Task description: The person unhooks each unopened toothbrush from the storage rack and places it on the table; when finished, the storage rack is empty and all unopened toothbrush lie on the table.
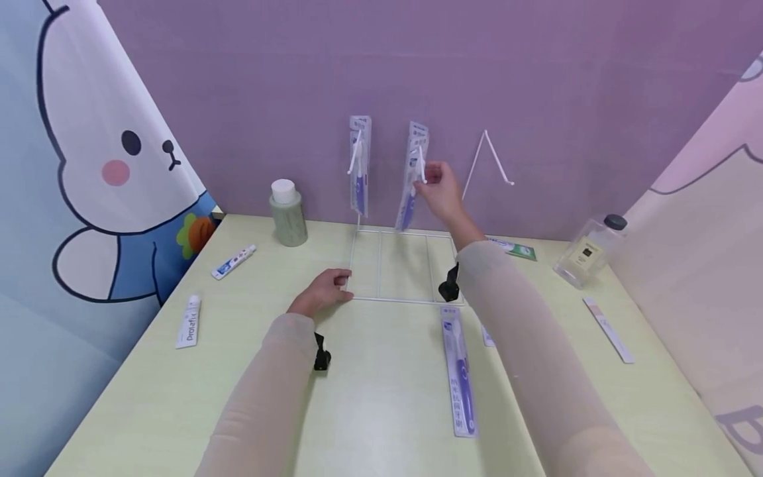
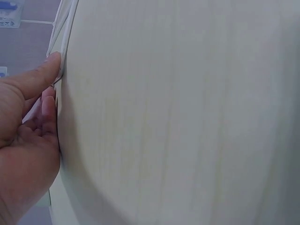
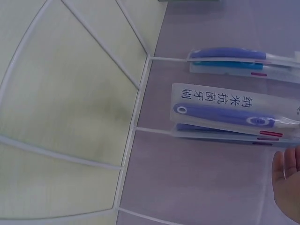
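Note:
A white wire rack [image 1: 405, 302] stands on the table, its hooks rising at the back. My left hand [image 1: 324, 289] pinches the front left corner, the thumb lying over the wire [image 2: 70, 28] in the left wrist view. At the middle hook, my right hand [image 1: 442, 192] holds the edge of a packaged toothbrush [image 3: 225, 110] with a purple handle; its grip is partly out of the right wrist view. Other toothbrush packs hang just behind this one. More packaged toothbrushes [image 1: 360, 175] hang on the left hook. The right hook [image 1: 497, 159] carries nothing.
A packaged toothbrush [image 1: 459, 371] lies in front of the rack, another partly under my right sleeve. Toothpaste tubes [image 1: 189, 322] and a green bottle [image 1: 289, 218] are at left. At right are a clear bottle [image 1: 587, 255], a green-and-white tube [image 1: 515, 249] and a slim pack [image 1: 608, 330].

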`<state>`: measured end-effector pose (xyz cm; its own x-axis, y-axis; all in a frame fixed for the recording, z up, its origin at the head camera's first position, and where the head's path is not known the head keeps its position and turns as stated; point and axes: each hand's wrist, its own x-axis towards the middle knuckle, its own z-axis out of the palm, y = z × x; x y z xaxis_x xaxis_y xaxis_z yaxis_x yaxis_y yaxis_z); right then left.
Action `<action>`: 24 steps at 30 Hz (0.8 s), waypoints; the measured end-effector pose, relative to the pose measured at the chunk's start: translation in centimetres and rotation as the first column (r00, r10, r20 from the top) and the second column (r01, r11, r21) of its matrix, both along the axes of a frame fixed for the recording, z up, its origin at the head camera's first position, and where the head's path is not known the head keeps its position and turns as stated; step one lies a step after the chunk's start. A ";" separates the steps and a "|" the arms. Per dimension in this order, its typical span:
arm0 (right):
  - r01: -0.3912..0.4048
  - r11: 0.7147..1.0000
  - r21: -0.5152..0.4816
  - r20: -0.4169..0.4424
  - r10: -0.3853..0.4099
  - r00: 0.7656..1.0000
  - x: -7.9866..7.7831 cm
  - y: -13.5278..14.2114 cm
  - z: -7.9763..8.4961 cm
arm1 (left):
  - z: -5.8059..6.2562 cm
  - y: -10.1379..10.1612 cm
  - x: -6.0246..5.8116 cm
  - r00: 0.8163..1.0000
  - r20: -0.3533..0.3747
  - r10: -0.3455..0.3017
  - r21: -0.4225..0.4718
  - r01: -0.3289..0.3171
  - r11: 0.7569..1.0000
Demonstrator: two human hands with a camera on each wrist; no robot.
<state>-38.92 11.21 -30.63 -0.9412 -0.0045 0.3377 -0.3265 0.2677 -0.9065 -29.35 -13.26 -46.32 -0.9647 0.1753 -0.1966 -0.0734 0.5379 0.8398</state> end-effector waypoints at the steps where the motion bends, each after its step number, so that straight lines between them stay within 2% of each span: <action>1: 0.005 1.000 -0.008 -0.008 -0.005 1.000 -0.1 -0.1 0.0 | 0.0 0.0 0.0 1.000 -0.001 -0.004 -0.001 0.004 1.000; 9: 0.056 0.998 -0.010 -0.006 -0.056 0.998 -0.2 -0.7 -0.1 | 0.0 0.0 -0.1 1.000 0.001 0.002 -0.008 -0.001 1.000; 18: 0.081 0.997 0.002 -0.020 -0.081 0.996 0.3 -0.6 0.5 | -0.1 -0.1 -0.1 1.000 0.013 0.008 -0.013 -0.008 1.000; 24: 0.083 0.997 -0.004 -0.032 -0.083 0.996 1.1 -0.1 0.9 | -0.1 -0.1 0.0 1.000 0.006 0.005 -0.010 -0.005 1.000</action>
<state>-37.78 11.14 -29.74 -0.9269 0.0739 0.3679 -0.3324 0.2930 -0.8965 -29.34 -13.37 -46.43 -0.9644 0.1682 -0.2043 -0.0815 0.5458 0.8339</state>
